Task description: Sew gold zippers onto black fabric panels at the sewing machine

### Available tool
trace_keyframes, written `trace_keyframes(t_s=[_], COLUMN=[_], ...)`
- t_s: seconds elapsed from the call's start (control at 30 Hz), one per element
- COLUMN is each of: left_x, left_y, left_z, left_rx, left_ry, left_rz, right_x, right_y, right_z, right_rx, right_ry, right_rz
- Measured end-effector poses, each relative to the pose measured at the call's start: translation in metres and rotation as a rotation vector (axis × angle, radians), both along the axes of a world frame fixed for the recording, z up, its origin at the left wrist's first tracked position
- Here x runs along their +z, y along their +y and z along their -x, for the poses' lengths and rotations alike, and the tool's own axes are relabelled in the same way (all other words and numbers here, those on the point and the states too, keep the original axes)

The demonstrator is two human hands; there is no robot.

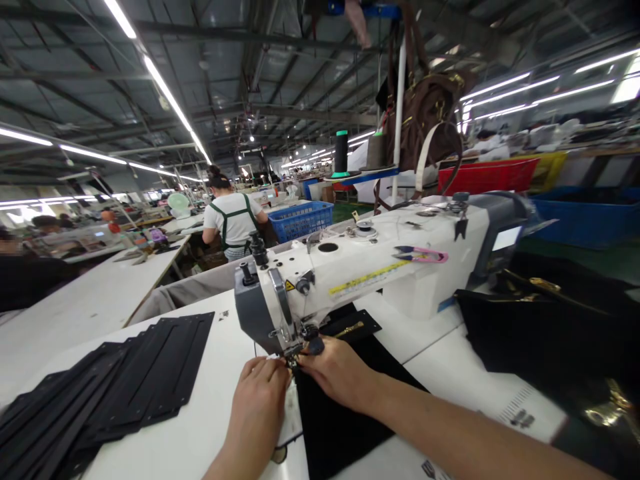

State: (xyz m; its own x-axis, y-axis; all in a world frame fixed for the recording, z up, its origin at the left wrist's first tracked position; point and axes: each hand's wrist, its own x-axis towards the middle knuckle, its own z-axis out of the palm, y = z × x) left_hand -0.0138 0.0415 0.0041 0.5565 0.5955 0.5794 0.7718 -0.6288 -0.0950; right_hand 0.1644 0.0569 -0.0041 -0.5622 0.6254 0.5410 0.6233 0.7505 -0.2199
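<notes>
A white sewing machine (380, 260) stands on the white table. Under its arm lies a black fabric piece (345, 413), and a black strip with a gold zipper (350, 329) shows behind my right hand. My left hand (261, 393) is at the needle area, fingers bent together; what they pinch, if anything, is too small to make out. Just right of the presser foot (293, 357), my right hand (337, 373) presses with closed fingers at the edge of the black fabric. Fingertips of both hands are close together, partly hidden by the machine head.
Fanned black panels (150, 373) lie at the left. Black pieces with gold hardware (520, 327) are at the right. Pink-handled snips (423, 254) rest on the machine. Behind are thread cones (341, 153), a blue basket (303, 221), a brown bag (430, 113) and a person (233, 217).
</notes>
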Motion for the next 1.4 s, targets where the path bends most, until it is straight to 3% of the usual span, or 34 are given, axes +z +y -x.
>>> trace_keyframes(t_s=[0.27, 0.8, 0.97, 1.07, 1.17, 1.3, 1.4], left_x=[-0.001, -0.003, 0.000, 0.010, 0.022, 0.027, 0.025], left_y=[-0.004, -0.003, -0.004, -0.009, -0.017, -0.021, -0.020], left_z=[0.000, 0.002, 0.002, 0.004, 0.008, 0.013, 0.015], left_rx=[0.053, 0.046, 0.076, 0.084, 0.055, 0.036, 0.028], left_ry=[-0.035, -0.052, -0.050, -0.052, -0.030, -0.009, -0.028], left_rz=[0.109, 0.161, 0.179, 0.236, 0.332, 0.413, 0.427], right_x=[-0.008, -0.011, 0.000, 0.013, 0.019, 0.003, -0.016], right_y=[0.001, 0.001, -0.001, -0.022, -0.062, -0.106, -0.117], right_z=[-0.001, 0.000, -0.002, -0.006, -0.013, -0.021, -0.017], right_rx=[-0.081, -0.167, -0.193, -0.203, -0.257, -0.124, -0.059], right_ry=[0.033, -0.001, -0.094, -0.131, -0.213, -0.286, -0.260], right_rz=[0.028, 0.038, 0.095, 0.121, 0.080, -0.290, -0.455])
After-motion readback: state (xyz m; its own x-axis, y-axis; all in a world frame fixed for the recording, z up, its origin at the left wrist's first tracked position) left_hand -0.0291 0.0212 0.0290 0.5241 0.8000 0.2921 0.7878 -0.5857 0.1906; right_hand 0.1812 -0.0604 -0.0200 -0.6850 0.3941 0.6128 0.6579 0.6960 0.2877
